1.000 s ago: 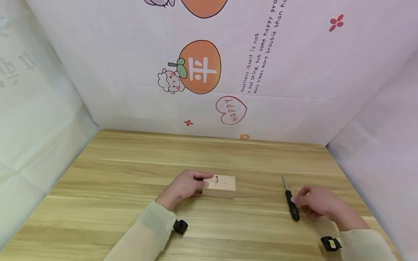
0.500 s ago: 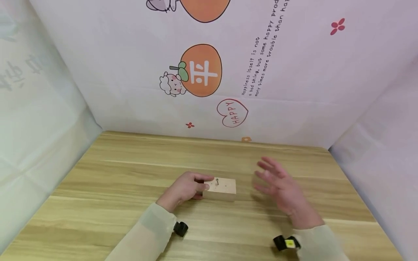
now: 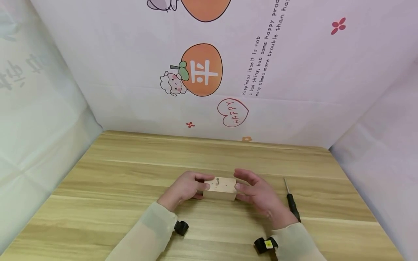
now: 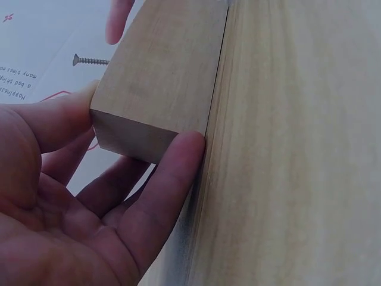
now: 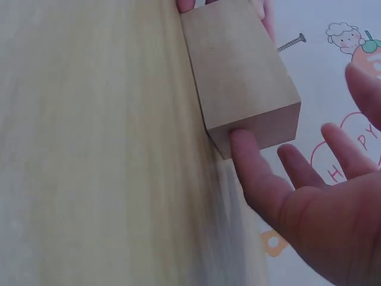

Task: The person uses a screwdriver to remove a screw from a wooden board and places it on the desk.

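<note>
A pale wooden block (image 3: 222, 192) lies on the table, with a screw (image 3: 217, 181) standing up from its top face. My left hand (image 3: 186, 185) grips the block's left end, thumb along the upper edge and fingers around the end, as the left wrist view confirms. At the opposite end is my right hand (image 3: 259, 192). In the right wrist view one fingertip touches the end face of the block (image 5: 238, 71), while the thumb and other fingers are spread apart from it. The screw (image 5: 292, 42) shows its flat head and exposed thread there.
Right of my right hand lies a screwdriver (image 3: 292, 204) with a black handle, its lower end partly hidden by the wrist. The wood-grain table (image 3: 147, 156) meets a printed white cloth wall (image 3: 130, 101) at the back, with cloth on both sides.
My right hand has left the screwdriver and moved left to the block's right end. The screwdriver stays on the table. My left hand keeps its hold on the block.
</note>
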Motion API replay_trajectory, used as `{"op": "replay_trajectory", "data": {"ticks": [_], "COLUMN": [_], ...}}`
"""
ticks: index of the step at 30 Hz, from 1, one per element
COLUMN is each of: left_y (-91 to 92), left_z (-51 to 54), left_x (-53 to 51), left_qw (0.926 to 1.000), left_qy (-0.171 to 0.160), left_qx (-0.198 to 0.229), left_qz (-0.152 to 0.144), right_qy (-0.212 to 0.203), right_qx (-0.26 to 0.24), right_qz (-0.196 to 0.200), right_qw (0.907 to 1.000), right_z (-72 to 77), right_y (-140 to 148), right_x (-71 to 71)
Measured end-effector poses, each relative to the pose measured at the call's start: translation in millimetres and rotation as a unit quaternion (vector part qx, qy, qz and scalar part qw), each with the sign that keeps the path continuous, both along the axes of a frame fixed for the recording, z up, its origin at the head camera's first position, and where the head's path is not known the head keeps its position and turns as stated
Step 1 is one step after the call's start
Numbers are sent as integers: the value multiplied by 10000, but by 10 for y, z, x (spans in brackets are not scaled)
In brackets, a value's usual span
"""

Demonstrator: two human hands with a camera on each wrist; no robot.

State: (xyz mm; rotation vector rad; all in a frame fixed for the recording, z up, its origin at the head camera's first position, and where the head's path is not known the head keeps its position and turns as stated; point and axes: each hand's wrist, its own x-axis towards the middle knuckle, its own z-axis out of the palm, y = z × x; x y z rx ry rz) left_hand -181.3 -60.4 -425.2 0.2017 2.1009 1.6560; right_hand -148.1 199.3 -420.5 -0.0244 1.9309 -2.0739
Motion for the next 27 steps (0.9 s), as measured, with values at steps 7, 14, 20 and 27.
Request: {"op": "replay_trajectory", "data": {"ticks": [7,14,20,27], "left_y": [21,27,24,-53], "left_z": [7,6,-8,134], "left_x": [-5,5,7,24], "left_qw": [10000,10000,9999,9905], "left_qy": [-27,-62,10,1005], "left_qx": [-31,-34,-91,-933], "left_qz": [39,61,56,-135], "right_qy": [-83,-18,33,49], "right_qx": [363,817,926,818], "right_qz": [-129,-273,-284,-230], "right_qw": [9992,9963,9953,9964], "right_z": [-33,-69,-69,-38], "right_y": [-57,-93,-90,-91], "right_x": [11,11,9,18]}}
